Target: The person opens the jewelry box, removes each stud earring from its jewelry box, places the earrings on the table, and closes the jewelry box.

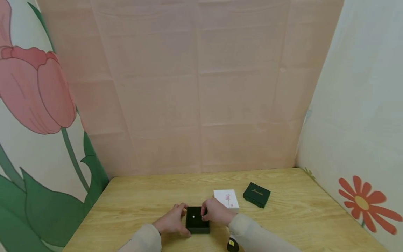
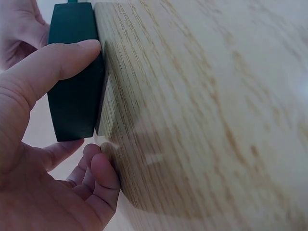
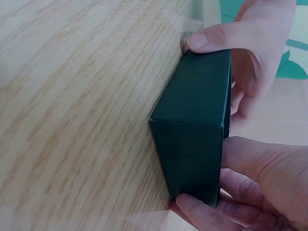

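Note:
A small dark green jewelry box (image 1: 198, 230) sits uncovered on the table, its dark inside facing up. One white stud earring (image 1: 193, 216) shows in the left half of its insert. My left hand (image 1: 172, 219) grips the box from the left; in the left wrist view its thumb lies along the near wall (image 2: 72, 101). Over the right half of the insert, my right hand (image 1: 217, 212) pinches a tiny pale piece that looks like an earring, mostly hidden by the fingertips. In the right wrist view, another right finger (image 3: 202, 211) touches the box's side wall.
A green lid (image 1: 256, 194) with gold lettering lies at the back right. Between it and the box is a white card or flat box (image 1: 227, 198) with a pink flower print. A small black item with a yellow mark (image 1: 232, 245) lies by my right sleeve.

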A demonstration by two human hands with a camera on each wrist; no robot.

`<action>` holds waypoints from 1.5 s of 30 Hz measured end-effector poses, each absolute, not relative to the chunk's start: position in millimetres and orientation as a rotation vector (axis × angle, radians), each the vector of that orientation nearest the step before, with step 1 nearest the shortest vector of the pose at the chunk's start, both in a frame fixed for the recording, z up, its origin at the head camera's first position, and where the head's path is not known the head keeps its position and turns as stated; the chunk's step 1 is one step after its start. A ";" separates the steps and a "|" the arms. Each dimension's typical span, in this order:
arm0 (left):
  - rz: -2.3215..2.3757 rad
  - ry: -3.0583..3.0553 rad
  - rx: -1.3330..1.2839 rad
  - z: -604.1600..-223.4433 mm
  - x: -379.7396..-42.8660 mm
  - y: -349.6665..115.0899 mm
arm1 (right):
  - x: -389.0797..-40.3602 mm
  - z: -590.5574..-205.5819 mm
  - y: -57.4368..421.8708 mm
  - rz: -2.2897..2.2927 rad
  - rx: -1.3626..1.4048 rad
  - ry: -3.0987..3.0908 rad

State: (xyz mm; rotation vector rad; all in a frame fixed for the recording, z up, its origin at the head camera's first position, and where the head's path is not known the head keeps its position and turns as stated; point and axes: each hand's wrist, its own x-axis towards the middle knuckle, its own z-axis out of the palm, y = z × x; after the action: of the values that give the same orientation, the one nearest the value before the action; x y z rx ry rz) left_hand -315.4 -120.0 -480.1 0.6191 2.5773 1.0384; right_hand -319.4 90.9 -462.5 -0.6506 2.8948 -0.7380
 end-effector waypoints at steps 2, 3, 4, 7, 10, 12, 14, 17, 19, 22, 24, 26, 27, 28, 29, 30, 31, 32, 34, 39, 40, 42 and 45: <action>1.035 2.577 0.612 -479.4 -315.3 -119.7 | -319.9 -462.5 90.9 -0.741 -0.648 2.890; 1.032 2.578 0.611 -479.4 -315.4 -119.7 | -319.9 -462.3 91.0 -0.743 -0.646 2.887; 1.032 2.578 0.612 -479.5 -315.5 -119.6 | -319.9 -462.2 91.1 -0.747 -0.645 2.885; 1.035 2.576 0.605 -480.0 -316.0 -119.3 | -319.7 -462.5 91.7 -0.763 -0.649 2.878; 1.036 2.572 0.602 -481.2 -317.0 -119.1 | -319.2 -463.3 92.7 -0.789 -0.663 2.877; 1.039 2.566 0.599 -481.2 -317.2 -119.0 | -318.8 -464.0 93.4 -0.807 -0.668 2.877; 1.039 2.566 0.600 -481.8 -317.2 -118.9 | -318.3 -464.4 94.3 -0.824 -0.665 2.875; 1.041 2.566 0.608 -481.4 -316.2 -118.8 | -317.2 -464.3 95.5 -0.851 -0.665 2.870; 1.041 2.567 0.613 -481.3 -315.7 -118.8 | -316.5 -463.8 96.2 -0.878 -0.669 2.857; 1.033 2.570 0.614 -480.7 -315.4 -118.5 | -316.2 -463.1 97.1 -0.917 -0.682 2.837; 1.028 2.571 0.608 -480.4 -315.6 -118.3 | -316.4 -463.0 97.7 -0.925 -0.681 2.830; 1.021 2.575 0.603 -481.1 -316.5 -118.1 | -317.2 -463.2 98.1 -0.928 -0.676 2.827; 1.019 2.577 0.602 -481.1 -316.7 -117.9 | -317.6 -463.1 98.3 -0.927 -0.673 2.828; 1.018 2.578 0.601 -480.9 -316.7 -117.9 | -317.9 -463.0 98.4 -0.929 -0.673 2.826; 1.020 2.578 0.600 -481.1 -316.9 -117.9 | -318.0 -462.7 98.6 -0.931 -0.675 2.825; 1.020 2.578 0.596 -481.2 -317.2 -118.0 | -318.4 -462.4 98.7 -0.933 -0.676 2.826; 1.023 2.577 0.590 -481.2 -317.5 -118.1 | -318.7 -461.8 98.7 -0.939 -0.674 2.823; 1.026 2.576 0.589 -481.1 -317.4 -118.1 | -319.4 -461.5 98.6 -0.940 -0.669 2.823; 1.031 2.575 0.586 -481.4 -317.6 -118.4 | -320.2 -459.9 99.2 -0.962 -0.677 2.823; 1.036 2.584 0.596 -482.9 -317.5 -118.9 | -319.7 -450.4 103.2 -1.118 -0.684 2.784; 1.036 2.586 0.600 -483.2 -317.3 -119.1 | -318.9 -447.6 104.6 -1.160 -0.670 2.763; 1.032 2.591 0.609 -482.9 -316.6 -119.5 | -317.1 -442.5 108.3 -1.232 -0.642 2.728; 1.030 2.595 0.619 -482.3 -316.1 -119.9 | -314.7 -437.0 116.2 -1.359 -0.613 2.650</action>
State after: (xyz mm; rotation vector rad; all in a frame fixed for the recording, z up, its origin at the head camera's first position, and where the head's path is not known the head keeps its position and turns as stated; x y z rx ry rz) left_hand -316.1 -119.9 -482.3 0.6192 2.5951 1.0295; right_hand -314.7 116.2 -437.0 -0.6133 2.6496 -1.3592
